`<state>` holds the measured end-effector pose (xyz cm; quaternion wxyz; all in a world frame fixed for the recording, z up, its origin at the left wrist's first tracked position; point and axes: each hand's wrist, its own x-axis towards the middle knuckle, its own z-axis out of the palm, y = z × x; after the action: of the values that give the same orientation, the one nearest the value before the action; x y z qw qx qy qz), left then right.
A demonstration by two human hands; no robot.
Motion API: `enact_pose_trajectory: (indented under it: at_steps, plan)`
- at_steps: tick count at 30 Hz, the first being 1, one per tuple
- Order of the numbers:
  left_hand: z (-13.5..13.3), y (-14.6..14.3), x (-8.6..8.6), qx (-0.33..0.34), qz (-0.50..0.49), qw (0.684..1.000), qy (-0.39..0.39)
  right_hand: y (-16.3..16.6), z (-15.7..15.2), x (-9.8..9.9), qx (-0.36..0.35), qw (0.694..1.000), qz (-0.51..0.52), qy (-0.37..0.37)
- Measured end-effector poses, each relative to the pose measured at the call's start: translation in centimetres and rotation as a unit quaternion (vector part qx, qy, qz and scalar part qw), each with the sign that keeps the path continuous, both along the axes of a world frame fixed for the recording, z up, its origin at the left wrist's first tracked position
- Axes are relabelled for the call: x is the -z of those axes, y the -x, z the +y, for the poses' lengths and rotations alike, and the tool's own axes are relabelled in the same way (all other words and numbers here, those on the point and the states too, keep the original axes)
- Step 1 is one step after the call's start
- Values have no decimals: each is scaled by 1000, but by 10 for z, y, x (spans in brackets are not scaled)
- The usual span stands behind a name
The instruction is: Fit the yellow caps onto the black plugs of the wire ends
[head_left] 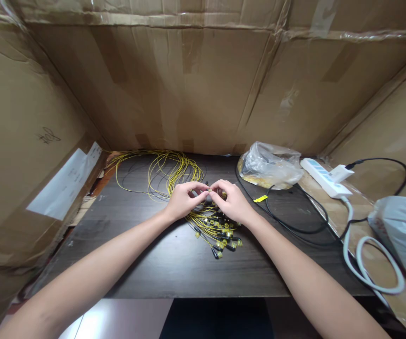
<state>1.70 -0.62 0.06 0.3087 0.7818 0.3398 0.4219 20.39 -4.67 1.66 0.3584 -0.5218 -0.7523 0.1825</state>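
Just above a bundle of yellow and black cables, my left hand and my right hand meet fingertip to fingertip. Thumb and forefinger are pinched on each side. A small yellowish cable connector shows between the fingertips; its finer shape is too small to tell. Below my hands lie several loose cable ends with black connectors and clear yellow plastic caps. Part of the bundle is hidden behind my hands. Its long yellow cables loop away to the back left.
Cardboard walls enclose the dark tabletop at the back and sides. A clear plastic bag with yellow contents stands back right, near black cables, a white power strip with a plugged-in charger, and a pale bag.
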Motion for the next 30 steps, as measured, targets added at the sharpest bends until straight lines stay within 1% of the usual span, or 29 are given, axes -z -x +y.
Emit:
enact_pose_trajectory:
  at_steps: [3, 6, 14, 16, 21, 23, 25, 28, 30]
  plan:
    - [0, 0, 0, 5, -2, 1000, 19, 0, 0, 0, 20, 999, -32, -16]
    - [1, 0, 1, 2, -10, 1000, 25, 0, 0, 1, 29, 999, -38, -23]
    - [-1, -1, 0, -4, -16, 999, 34, 0, 0, 2, 20, 999, -37, -35]
    - [-2, -1, -1, -5, -13, 999, 38, 0, 0, 3, 15, 998, -43, -54]
    - [0, 0, -1, 1, -14, 998, 54, 0, -2, 1, 17, 985, -95, -145]
    - [0, 1, -1, 6, -18, 998, 54, 0, -2, 0, 18, 980, -109, -163]
    - [-1, 1, -1, 7, -19, 999, 48, 0, -2, 0, 18, 983, -93, -156]
    - [-2, 0, -2, 2, -18, 999, 31, -1, 0, 3, 17, 992, -51, -117]
    - [-3, 0, -2, -3, -17, 1000, 19, -1, 1, 5, 12, 994, -43, -100]
